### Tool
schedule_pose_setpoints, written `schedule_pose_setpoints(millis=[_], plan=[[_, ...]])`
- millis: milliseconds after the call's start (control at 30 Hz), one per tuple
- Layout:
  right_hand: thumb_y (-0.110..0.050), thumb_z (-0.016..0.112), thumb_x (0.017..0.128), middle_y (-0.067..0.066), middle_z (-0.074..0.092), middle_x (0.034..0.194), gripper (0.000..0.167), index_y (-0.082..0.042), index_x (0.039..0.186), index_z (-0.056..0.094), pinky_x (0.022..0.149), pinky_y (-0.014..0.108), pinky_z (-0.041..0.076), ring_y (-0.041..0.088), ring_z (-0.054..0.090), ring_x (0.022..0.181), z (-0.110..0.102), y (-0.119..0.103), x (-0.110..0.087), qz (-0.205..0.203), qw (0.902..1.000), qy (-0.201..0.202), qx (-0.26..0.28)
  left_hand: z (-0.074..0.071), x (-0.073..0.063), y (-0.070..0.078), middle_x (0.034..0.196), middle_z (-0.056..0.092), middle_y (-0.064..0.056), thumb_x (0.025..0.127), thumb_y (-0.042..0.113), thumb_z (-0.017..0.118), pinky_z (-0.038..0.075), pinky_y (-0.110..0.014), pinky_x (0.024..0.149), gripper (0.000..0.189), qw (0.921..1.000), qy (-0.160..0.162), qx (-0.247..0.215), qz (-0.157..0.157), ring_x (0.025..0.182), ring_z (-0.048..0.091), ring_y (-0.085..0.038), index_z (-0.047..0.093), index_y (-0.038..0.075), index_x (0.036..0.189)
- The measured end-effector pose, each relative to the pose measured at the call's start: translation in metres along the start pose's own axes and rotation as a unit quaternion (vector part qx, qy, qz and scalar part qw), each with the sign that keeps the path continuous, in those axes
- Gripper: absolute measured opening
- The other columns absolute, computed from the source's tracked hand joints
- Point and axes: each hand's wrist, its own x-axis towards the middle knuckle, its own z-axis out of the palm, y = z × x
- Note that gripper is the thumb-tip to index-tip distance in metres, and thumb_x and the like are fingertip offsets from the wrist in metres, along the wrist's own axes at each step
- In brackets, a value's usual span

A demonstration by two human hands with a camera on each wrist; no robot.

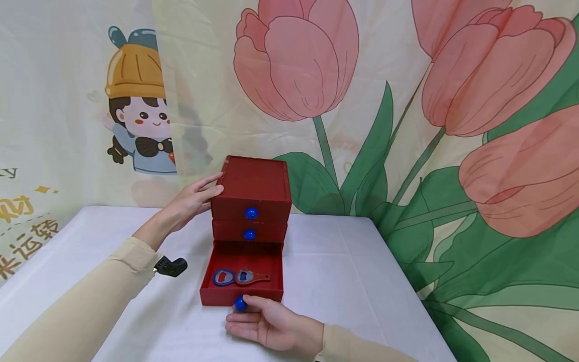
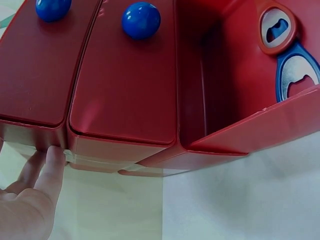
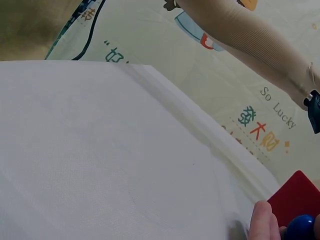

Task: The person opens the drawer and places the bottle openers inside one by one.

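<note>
A red three-drawer box [image 1: 258, 176] stands on the table, its bottom drawer [image 1: 208, 296] pulled out toward me. Two bottle openers lie in that drawer: one with a blue rim [image 1: 218, 278], and one with an orange-brown handle [image 1: 261, 277] to its right. My left hand [image 1: 190, 203] rests against the box's upper left side, fingers fairly straight; the left wrist view shows fingertips [image 2: 52, 157] touching it. With thumb and finger, my right hand [image 1: 276, 324] pinches the blue knob [image 1: 240, 303] of the bottom drawer, its other fingers extended below.
Closed upper and middle drawers carry blue knobs, the top one [image 1: 251, 213] above the middle one [image 1: 249, 235]. Under the box, a white cloth [image 1: 334, 281] covers the table. Behind hangs a printed curtain [image 1: 203, 75] with tulips and a cartoon figure.
</note>
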Motion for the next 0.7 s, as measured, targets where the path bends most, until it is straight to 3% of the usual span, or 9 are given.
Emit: schedule_pose_setpoints(millis=[700], plan=[[-0.03,0.062,0.109,0.026,0.071,0.13,0.046,0.009,0.133,0.063,0.108,0.043,0.055,0.039,0.068,0.126,-0.004,-0.02,0.014,-0.037,0.9988,0.025,-0.02,0.0,0.0,0.0,0.178,0.014,-0.011,0.109,0.045,0.057,0.027,-0.061,0.127,0.077,1.0,0.002,0.001,0.0,0.159,0.028,-0.039,0.017,0.028,0.172]])
